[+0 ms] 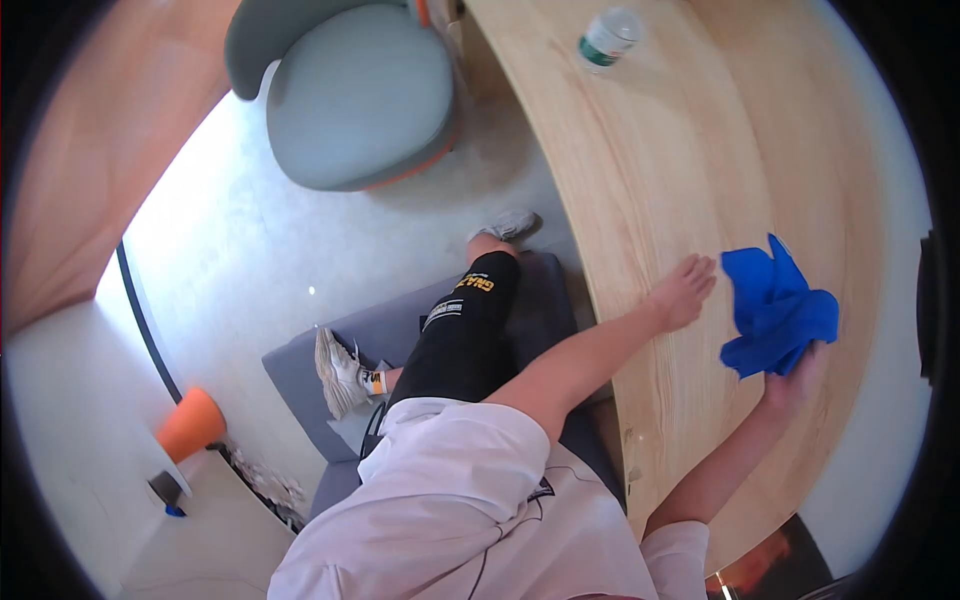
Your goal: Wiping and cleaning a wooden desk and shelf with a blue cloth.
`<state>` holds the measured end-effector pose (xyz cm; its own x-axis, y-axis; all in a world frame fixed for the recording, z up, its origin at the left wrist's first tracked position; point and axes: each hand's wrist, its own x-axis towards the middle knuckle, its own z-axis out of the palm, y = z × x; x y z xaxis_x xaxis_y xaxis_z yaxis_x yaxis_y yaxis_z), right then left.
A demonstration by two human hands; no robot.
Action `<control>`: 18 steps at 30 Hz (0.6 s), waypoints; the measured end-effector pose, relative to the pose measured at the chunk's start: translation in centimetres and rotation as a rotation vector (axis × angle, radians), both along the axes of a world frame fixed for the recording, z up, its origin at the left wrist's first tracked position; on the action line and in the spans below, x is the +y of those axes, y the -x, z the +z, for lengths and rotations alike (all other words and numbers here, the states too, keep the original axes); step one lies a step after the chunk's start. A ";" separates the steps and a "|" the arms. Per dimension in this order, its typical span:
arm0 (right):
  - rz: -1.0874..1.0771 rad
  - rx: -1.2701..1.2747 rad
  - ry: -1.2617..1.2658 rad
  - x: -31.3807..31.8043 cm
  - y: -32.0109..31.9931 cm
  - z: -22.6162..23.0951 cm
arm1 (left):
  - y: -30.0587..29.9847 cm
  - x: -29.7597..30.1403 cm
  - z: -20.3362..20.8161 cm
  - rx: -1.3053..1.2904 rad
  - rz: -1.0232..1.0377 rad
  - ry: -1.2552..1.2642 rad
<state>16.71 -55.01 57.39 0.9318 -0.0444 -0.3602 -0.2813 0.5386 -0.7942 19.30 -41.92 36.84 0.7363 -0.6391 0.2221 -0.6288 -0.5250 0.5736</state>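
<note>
A crumpled bright blue cloth is bunched up over the right part of the wooden table. Its near edge is gripped by my right hand, whose fingers are partly hidden behind the fabric and slightly blurred. My left hand is at the tabletop just left of the cloth, palm down, fingers stretched toward it without touching. Nothing is held in that hand.
A clear plastic bottle with a green and white label is at the table's far end. Left of the table are a grey-green chair and the grey bench seat under me. An orange cone-shaped object appears at lower left.
</note>
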 end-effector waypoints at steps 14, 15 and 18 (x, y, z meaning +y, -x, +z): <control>-1.127 -0.367 0.448 -13.9 6.3 1.0 | -10.8 0.3 1.8 -0.274 0.092 -0.024; -1.166 -0.371 0.466 -15.0 7.2 0.3 | -12.5 0.4 1.6 -0.348 0.163 -0.188; -1.642 -0.372 0.735 -15.4 6.1 -1.1 | -15.8 0.3 1.8 -0.338 0.190 -0.302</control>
<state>10.62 -70.43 56.28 -0.1921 -0.9202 0.3410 0.3332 -0.3880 -0.8593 35.06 -41.63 38.62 0.7652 -0.5728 0.2938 -0.6299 -0.7603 0.1585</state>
